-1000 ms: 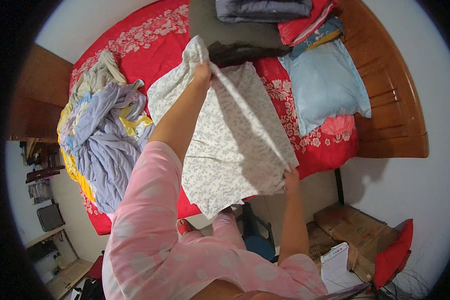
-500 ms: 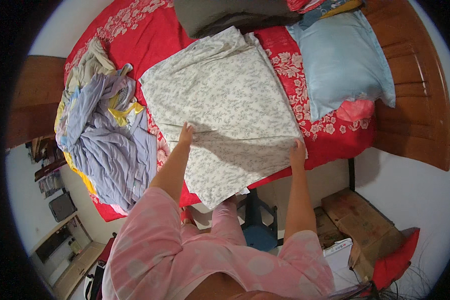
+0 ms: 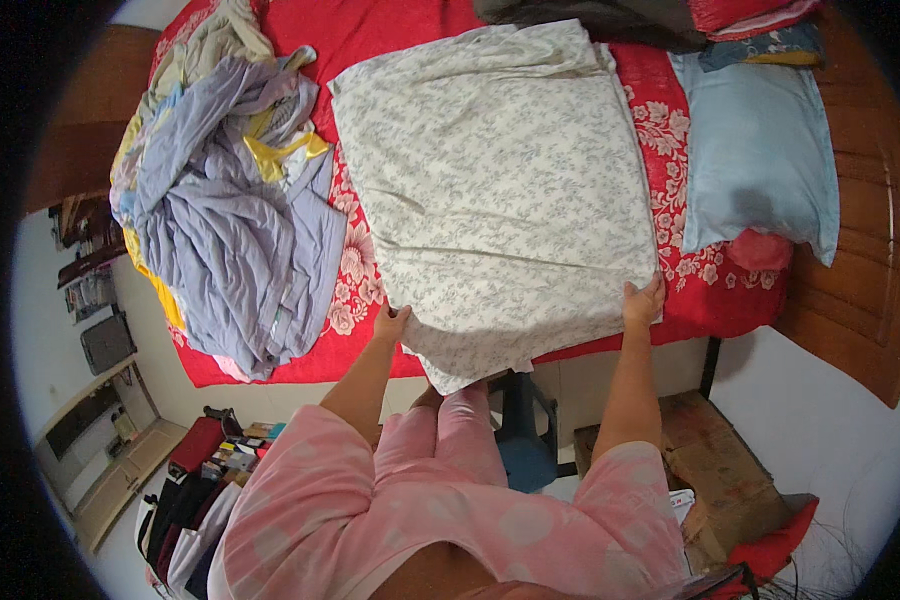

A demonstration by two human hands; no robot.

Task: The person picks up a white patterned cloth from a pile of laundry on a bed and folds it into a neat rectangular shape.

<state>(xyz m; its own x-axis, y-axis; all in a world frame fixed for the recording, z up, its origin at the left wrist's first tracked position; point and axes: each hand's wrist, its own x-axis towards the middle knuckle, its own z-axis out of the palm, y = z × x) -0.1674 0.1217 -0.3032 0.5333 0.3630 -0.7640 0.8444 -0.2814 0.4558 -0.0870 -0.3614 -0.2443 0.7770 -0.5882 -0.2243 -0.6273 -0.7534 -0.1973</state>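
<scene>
A folded white sheet with a grey-blue floral print lies spread on the bed, its near edge hanging over the bedside. At its near left edge my left hand is closed, thumb on top, pinching the fabric. My right hand grips the near right edge, with the fingers partly hidden by the cloth. A lower corner of the sheet droops between my arms, in front of my legs. A few creases run across the sheet's surface.
The bed has a red floral bedspread. A heap with a lavender quilt lies left; a light blue pillow lies right by the wooden headboard. Below stand a blue stool and cardboard boxes.
My left hand has moved from the sheet's upper surface to its near left edge. My right hand stays at the right edge. The view has shifted and turned slightly.
</scene>
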